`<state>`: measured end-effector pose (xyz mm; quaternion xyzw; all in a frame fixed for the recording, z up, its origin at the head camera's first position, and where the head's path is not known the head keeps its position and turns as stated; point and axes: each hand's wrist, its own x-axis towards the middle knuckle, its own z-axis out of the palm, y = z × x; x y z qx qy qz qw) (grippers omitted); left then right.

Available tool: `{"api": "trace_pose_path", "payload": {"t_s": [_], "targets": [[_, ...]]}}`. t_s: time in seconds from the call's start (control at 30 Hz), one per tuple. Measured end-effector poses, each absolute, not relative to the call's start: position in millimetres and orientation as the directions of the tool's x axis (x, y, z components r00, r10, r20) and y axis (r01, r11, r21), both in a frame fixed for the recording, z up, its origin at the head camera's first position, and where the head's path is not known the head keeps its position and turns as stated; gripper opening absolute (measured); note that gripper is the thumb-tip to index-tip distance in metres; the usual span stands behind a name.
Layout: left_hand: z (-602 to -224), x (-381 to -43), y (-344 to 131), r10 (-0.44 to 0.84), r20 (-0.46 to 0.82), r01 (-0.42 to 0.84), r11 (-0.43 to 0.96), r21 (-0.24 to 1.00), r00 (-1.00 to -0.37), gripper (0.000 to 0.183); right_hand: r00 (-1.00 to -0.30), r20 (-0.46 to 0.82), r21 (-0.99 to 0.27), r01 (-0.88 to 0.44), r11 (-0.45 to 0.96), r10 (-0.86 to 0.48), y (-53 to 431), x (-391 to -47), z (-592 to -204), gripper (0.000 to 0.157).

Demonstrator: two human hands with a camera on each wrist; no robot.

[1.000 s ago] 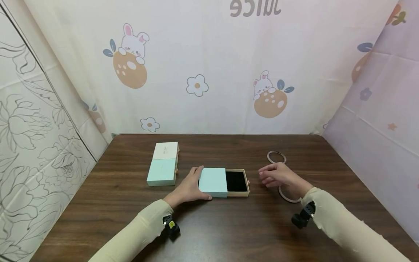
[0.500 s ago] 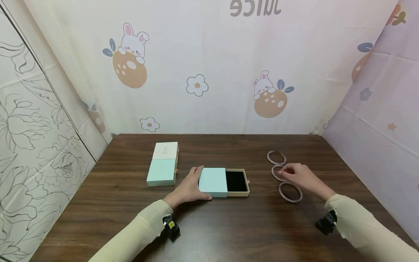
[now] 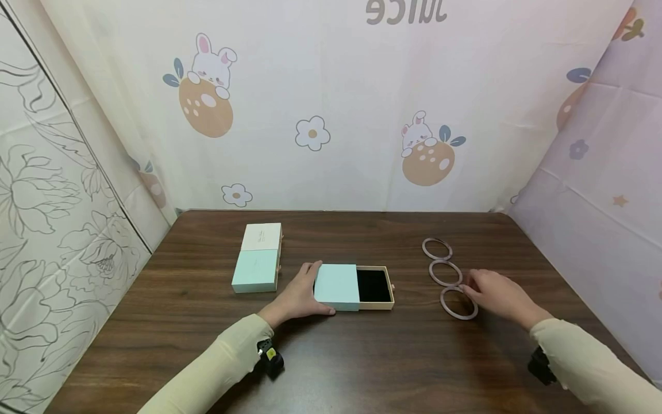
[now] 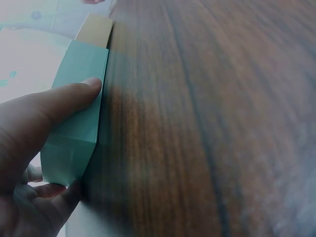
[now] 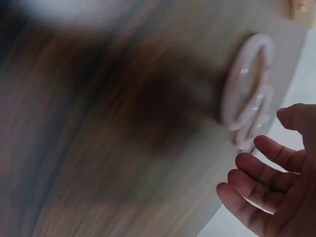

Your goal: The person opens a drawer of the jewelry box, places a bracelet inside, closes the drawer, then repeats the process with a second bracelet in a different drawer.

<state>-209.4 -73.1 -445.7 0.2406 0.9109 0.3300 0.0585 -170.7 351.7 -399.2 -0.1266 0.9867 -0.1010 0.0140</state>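
Note:
In the head view my left hand (image 3: 297,296) grips the left end of a pale blue drawer-style gift box (image 3: 336,282). Its thumb lies along the front side, as the left wrist view shows of the blue sleeve (image 4: 74,116); the other fingers go round the end. A cream drawer (image 3: 376,307) sticks partway out to the right, lined with a black pad (image 3: 374,286). On the right side, my right hand (image 3: 499,293) hovers by several bangle-like rings, fingertips right at the nearest ring (image 3: 460,317). The right wrist view shows its fingers (image 5: 256,190) spread and loosely bent, holding nothing.
Two more small boxes stand at the back left, a white box (image 3: 262,237) behind a mint box (image 3: 256,269). Behind the nearest ring lie a middle ring (image 3: 431,273) and a far ring (image 3: 437,240) on the brown wooden table (image 3: 362,368). A printed curtain (image 3: 351,167) hangs behind.
My right hand has moved rightward, away from the box and across the rings, uncovering them. My left hand and the box have stayed put.

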Motion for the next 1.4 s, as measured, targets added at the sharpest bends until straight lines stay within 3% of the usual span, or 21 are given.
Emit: {"api": "trace_pose_path", "payload": {"t_s": [0.33,0.57,0.87,1.4], "targets": [[-444,-208,-73,0.471,0.050,0.391,0.664,0.638,-0.881,0.111,-0.960,0.045,0.043,-0.275,0.961,-0.276,357,-169,-418,0.028],[-444,-206,-74,0.468,0.035,0.378,0.665,0.644,-0.883,0.112,-0.954,0.054,0.074,-0.291,0.954,-0.295,358,-169,-428,0.026],[-446,-207,-73,0.463,0.052,0.386,0.667,0.637,-0.885,0.112,-0.862,0.212,0.245,-0.408,0.879,-0.459,356,-167,-435,0.019],[-444,-206,-73,0.464,0.038,0.378,0.669,0.639,-0.885,0.111,-0.849,0.218,0.261,-0.425,0.867,-0.482,357,-167,-440,0.019]]}}
